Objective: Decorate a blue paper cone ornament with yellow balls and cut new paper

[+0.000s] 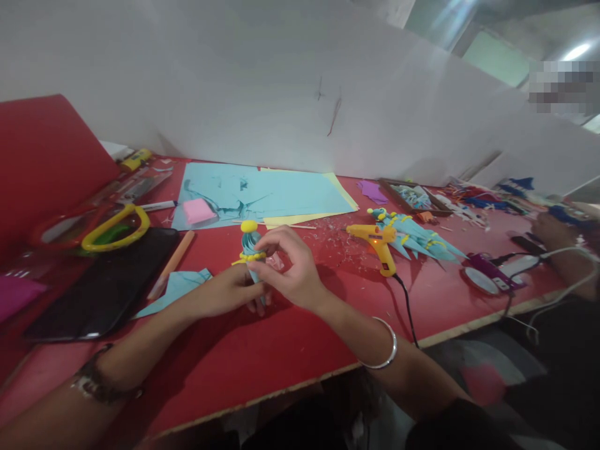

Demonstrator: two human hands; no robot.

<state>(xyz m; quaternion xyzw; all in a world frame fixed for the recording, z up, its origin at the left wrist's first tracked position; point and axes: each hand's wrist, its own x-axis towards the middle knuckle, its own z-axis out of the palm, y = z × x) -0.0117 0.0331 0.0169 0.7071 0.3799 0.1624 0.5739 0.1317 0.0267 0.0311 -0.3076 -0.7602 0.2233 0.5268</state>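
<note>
A small light-blue paper figure [250,241] with a yellow ball on top and a yellow beaded band is held upright above the red table. Wrapped round its lower part is my left hand [234,290]. My right hand [293,269] pinches the figure at its band from the right side. Light-blue sheets [276,194] lie behind the hands, and a folded light-blue paper piece [180,287] is beside my left forearm. To the right, a yellow glue gun [377,240] rests near several finished-looking blue paper figures [417,237] with yellow bands.
On the left are a black phone-like slab [107,287], yellow-handled scissors [117,228] and a glue stick [172,262]. A pink pad [198,211] lies behind. At right are a tray [412,197], a purple device [492,272], cables and another person's hand [555,234].
</note>
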